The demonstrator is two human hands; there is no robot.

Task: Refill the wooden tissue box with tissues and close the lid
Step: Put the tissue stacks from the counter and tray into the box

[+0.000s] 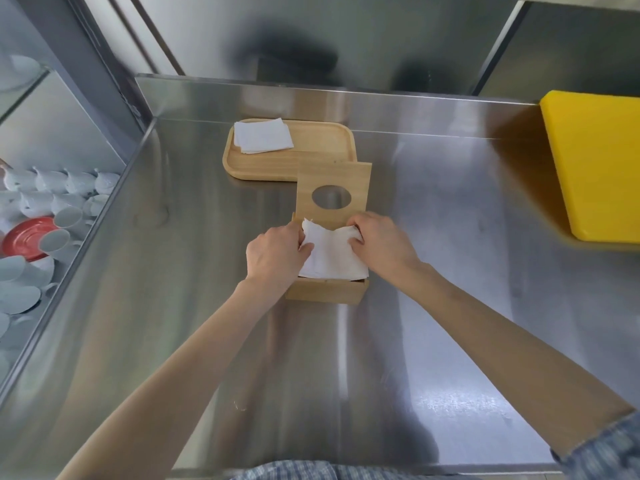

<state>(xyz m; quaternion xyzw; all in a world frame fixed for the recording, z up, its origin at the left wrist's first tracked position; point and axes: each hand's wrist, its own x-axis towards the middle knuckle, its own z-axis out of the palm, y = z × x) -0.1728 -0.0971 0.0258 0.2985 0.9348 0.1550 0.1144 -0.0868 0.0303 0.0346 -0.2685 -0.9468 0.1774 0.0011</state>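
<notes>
White folded tissues (pixel 331 252) sit at centre frame, pinched at both sides by the left hand (pixel 277 252) and right hand (pixel 382 245) over the open light-wood tissue box (pixel 327 289) — uneven pressing could crumple them, jamming its slid-back holed lid (pixel 334 183).

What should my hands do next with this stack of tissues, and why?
Probably press the tissues flat down into the wooden box. Both the left hand and right hand grip them, they bulge above the rim, and the lid is slid back.
</notes>
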